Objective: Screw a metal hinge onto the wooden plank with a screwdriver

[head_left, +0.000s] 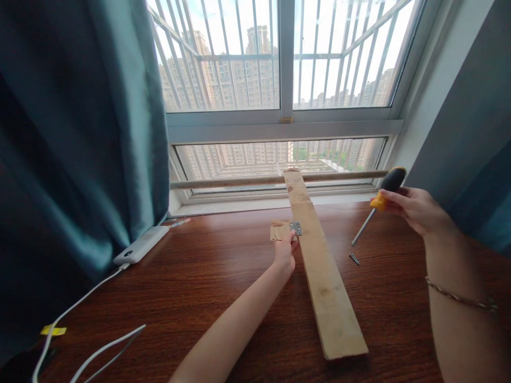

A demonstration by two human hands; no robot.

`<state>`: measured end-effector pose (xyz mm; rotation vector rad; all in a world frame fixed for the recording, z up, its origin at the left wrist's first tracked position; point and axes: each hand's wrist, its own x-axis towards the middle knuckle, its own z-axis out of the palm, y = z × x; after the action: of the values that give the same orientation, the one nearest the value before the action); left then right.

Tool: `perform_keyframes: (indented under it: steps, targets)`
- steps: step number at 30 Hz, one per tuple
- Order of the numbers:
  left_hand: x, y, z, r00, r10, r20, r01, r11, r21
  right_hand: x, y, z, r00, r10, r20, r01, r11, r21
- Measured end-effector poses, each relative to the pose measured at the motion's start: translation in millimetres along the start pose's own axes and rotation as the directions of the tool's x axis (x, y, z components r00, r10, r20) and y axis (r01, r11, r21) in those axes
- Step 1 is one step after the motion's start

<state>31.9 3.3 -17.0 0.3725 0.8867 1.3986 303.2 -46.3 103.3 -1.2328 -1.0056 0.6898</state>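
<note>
A long wooden board [325, 271] lies on the brown table, its far end reaching the rail by the window. Against its left edge is a small wood piece [278, 231], with a metal hinge [296, 229] spanning the joint. My left hand [285, 254] is closed at the hinge, thumb on its lower part; the other fingers are partly hidden. Over the table to the right, my right hand [417, 210] grips a screwdriver [384, 196] by its black and yellow handle, the shaft pointing down and left. Below its tip lie a few screws [354, 259].
A white power bank [142, 244] with a white cable [88, 295] rests at the table's left, beside a dark blue curtain [131, 133]. A horizontal rail [235, 182] crosses in front of the barred window. A yellow tag [53, 331] is at lower left.
</note>
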Motion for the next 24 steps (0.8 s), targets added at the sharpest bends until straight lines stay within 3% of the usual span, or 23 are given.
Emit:
perform_keyframes:
  steps: [3,9,17,24]
  targets:
    - [0.1,0.1,0.5,1.0,-0.005,0.012,0.005,1.0,-0.008,-20.8,-17.1,38.8,0.996,-0.083,-0.04,0.089,0.979,0.186]
    - [2.4,-1.0,-0.4,1.0,-0.004,0.0,0.004,1.0,0.007,-33.2,-6.8,86.0,0.997,-0.079,0.027,0.071,0.972,0.224]
    - [1.6,-0.3,0.5,1.0,0.001,0.003,-0.001,1.0,0.005,-28.5,11.2,96.6,0.994,-0.105,-0.004,0.104,0.977,0.187]
    - [-1.6,1.2,1.4,1.0,0.009,-0.002,-0.009,1.0,0.013,-25.9,22.3,99.9,0.99,-0.136,0.042,0.132,0.988,0.084]
